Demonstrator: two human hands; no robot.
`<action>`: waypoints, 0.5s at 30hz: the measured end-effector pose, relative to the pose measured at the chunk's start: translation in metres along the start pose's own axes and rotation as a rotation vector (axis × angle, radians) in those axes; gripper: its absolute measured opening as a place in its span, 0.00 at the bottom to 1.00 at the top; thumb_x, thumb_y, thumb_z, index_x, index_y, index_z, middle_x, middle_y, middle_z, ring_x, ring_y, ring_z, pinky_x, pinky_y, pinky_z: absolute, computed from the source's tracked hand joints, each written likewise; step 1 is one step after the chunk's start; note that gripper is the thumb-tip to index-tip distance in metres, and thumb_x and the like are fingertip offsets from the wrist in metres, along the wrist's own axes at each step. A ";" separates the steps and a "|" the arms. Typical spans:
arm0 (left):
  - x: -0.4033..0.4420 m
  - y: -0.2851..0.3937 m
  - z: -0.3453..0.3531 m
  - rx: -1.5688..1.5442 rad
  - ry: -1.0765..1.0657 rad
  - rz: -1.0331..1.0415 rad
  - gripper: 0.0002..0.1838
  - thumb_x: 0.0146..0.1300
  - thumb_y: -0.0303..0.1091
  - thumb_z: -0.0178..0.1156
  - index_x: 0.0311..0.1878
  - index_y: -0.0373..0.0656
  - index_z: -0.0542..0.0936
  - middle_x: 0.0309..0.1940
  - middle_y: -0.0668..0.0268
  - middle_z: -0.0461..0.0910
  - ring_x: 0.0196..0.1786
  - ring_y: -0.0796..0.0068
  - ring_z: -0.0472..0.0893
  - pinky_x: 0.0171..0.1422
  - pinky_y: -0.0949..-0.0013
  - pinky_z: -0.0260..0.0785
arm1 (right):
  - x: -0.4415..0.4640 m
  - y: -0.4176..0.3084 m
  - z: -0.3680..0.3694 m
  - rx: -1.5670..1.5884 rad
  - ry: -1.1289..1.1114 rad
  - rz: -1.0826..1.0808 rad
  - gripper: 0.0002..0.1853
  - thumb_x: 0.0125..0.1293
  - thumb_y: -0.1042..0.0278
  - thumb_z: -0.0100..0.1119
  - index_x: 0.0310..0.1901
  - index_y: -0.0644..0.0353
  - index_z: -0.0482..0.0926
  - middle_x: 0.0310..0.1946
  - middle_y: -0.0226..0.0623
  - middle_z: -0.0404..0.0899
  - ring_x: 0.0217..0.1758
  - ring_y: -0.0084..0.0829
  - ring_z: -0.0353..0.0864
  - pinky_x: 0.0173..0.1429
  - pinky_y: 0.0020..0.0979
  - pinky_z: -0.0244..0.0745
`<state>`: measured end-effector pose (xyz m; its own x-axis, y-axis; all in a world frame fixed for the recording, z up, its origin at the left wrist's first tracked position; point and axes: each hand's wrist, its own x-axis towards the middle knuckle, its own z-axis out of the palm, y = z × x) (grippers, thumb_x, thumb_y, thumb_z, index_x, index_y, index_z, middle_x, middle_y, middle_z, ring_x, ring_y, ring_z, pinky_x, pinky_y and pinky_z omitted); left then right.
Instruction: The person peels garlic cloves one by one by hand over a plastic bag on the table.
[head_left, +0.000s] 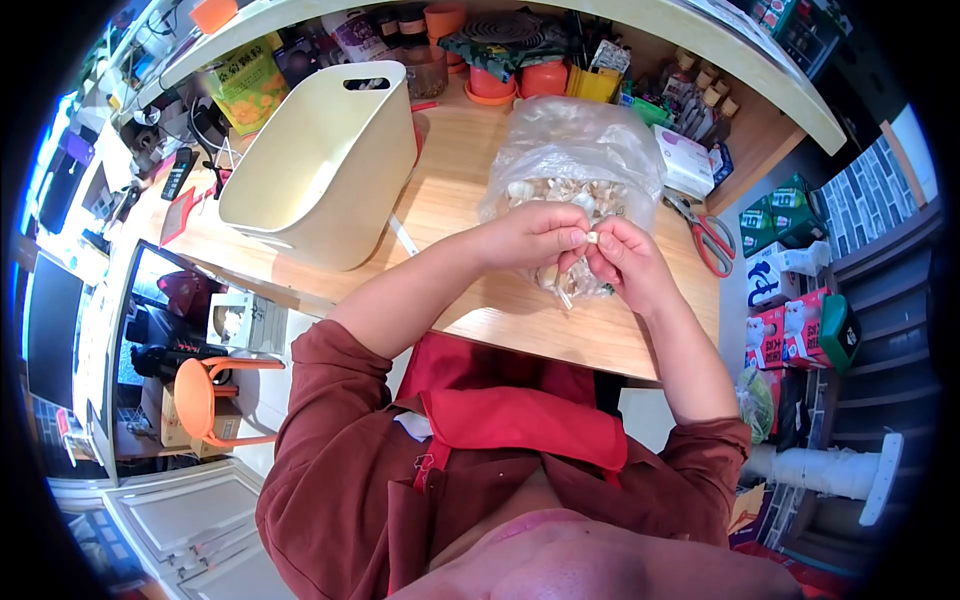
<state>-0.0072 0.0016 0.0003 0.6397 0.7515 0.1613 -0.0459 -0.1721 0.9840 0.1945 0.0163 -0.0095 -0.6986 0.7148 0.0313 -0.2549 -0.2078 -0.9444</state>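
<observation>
A small pale piece (593,238) sits between the two hands, just above the near part of a clear plastic bag. The left hand (545,232) pinches it from one side with thumb and fingertip, its other fingers curled under. The right hand (632,262) pinches it from the other side, the hands nearly meeting. So little of the piece shows that a fingertip grip is probably the only one that fits; its exact kind is too small to tell.

Beneath and beyond the hands, the plastic bag (575,135) lies slumped on the tabletop (450,200), holding many pale, papery pieces (605,192) that look like garlic. Its place right under the fingers seems to keep the contents within easy reach and to catch loose flakes.

To the left of the bag stands a cream bin (370,190), upright and open at the top, apart from the hands, perhaps set there so the forearm has room. To the right, just beside the bag, lie red-handled scissors (712,245), near a white box (683,160). Farther back, orange pots (545,78) and corked bottles (700,105) stand along the rear, apparently pushed back to leave working space.
</observation>
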 end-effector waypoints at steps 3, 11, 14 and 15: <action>0.003 -0.003 0.003 0.005 0.110 0.034 0.06 0.65 0.34 0.50 0.37 0.42 0.72 0.24 0.73 0.73 0.24 0.88 0.66 0.27 0.82 0.58 | 0.001 -0.001 0.003 0.004 0.082 -0.015 0.09 0.65 0.63 0.52 0.32 0.58 0.72 0.22 0.24 0.68 0.22 0.14 0.60 0.25 0.18 0.54; 0.006 -0.007 0.006 0.158 0.414 -0.024 0.04 0.58 0.27 0.59 0.34 0.37 0.76 0.24 0.73 0.75 0.26 0.88 0.70 0.29 0.81 0.65 | 0.003 0.002 0.003 -0.474 0.296 -0.131 0.09 0.62 0.63 0.57 0.31 0.60 0.75 0.23 0.22 0.71 0.26 0.13 0.66 0.30 0.17 0.62; 0.005 -0.001 0.009 0.133 0.423 -0.017 0.04 0.57 0.26 0.59 0.34 0.37 0.76 0.24 0.73 0.74 0.26 0.89 0.70 0.29 0.81 0.64 | 0.003 0.002 0.003 -0.540 0.302 -0.155 0.10 0.62 0.63 0.57 0.30 0.60 0.75 0.22 0.22 0.71 0.27 0.14 0.67 0.31 0.18 0.63; 0.005 0.000 0.008 0.135 0.407 -0.020 0.04 0.57 0.25 0.59 0.34 0.37 0.76 0.24 0.73 0.74 0.26 0.89 0.70 0.29 0.81 0.64 | 0.003 0.001 0.004 -0.553 0.289 -0.168 0.10 0.62 0.62 0.57 0.30 0.60 0.75 0.22 0.22 0.71 0.27 0.14 0.68 0.31 0.18 0.63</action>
<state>0.0022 -0.0001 0.0004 0.2829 0.9411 0.1852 0.0815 -0.2160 0.9730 0.1898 0.0155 -0.0096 -0.4517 0.8745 0.1767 0.0913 0.2423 -0.9659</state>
